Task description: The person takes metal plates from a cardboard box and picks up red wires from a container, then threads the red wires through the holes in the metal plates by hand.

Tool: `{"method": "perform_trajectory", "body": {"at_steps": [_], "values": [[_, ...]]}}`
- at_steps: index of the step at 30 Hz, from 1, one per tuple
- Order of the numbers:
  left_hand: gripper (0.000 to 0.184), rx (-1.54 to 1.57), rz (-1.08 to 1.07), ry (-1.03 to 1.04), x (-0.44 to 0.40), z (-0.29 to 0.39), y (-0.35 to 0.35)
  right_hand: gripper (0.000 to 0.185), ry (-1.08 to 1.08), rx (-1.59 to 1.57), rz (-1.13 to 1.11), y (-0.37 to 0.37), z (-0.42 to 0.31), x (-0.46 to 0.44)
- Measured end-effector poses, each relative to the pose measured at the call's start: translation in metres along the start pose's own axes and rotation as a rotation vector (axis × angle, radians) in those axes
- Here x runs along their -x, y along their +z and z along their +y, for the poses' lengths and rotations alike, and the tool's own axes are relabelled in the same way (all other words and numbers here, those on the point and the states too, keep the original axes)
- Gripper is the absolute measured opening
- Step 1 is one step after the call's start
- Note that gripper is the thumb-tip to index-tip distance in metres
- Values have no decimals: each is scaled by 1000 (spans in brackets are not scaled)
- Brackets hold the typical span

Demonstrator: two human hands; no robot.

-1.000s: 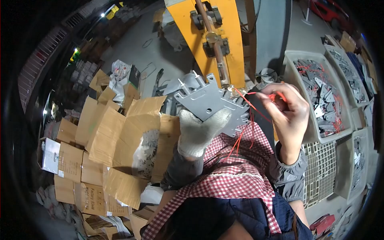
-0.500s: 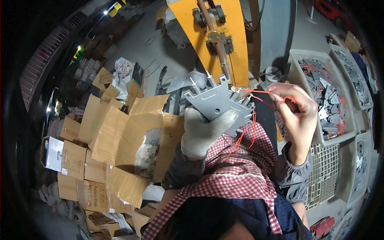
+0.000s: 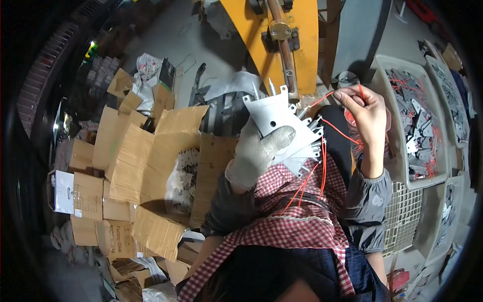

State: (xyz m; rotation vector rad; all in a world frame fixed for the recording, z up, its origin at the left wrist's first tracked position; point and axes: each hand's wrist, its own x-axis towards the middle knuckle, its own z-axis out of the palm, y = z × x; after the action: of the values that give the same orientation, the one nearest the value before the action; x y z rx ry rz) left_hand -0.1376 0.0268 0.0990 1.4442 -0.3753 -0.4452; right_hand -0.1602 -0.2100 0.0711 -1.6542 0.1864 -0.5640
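Head view: the gloved left hand (image 3: 254,153) grips metal plates (image 3: 271,109) jutting out past its grasp, and the right hand (image 3: 368,110) pinches a red wire (image 3: 320,99) beside them. A pale bin (image 3: 427,182) holds metal parts (image 3: 417,126) and red strands (image 3: 431,167); an open carton (image 3: 168,132) holds dark-speckled white contents (image 3: 177,183).

A worker's left hand, in a pale grey knitted glove (image 3: 254,152), closes in a grip, its thumb stretched across the top and its fingers hidden beneath. The bare right hand (image 3: 369,107) pinches thumb against forefinger, angled in toward its gloved counterpart. Elbows are bent, both forearms reaching forward in dark grey fabric sleeves (image 3: 369,197), the right cuff gathered below the bare wrist (image 3: 373,163).
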Motion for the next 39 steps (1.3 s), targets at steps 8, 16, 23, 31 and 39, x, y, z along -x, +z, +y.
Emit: {"method": "perform_trajectory", "body": {"at_steps": [8,16,23,31,39], "values": [[53,-8,1,13,-24,-23,-22,12,10,47,-45,16,28,-35],[54,-179,292,130,-10,-20,-26,17,-50,235,-319,1,-34,17],[61,35,285,149,-10,-16,-19,15,-89,243,-249,-2,-32,16],[54,-214,105,-42,-42,-8,-35,19,-160,226,-18,21,38,-33],[32,-339,86,106,-88,-67,-57,14,-52,170,-22,73,99,-60]]}}
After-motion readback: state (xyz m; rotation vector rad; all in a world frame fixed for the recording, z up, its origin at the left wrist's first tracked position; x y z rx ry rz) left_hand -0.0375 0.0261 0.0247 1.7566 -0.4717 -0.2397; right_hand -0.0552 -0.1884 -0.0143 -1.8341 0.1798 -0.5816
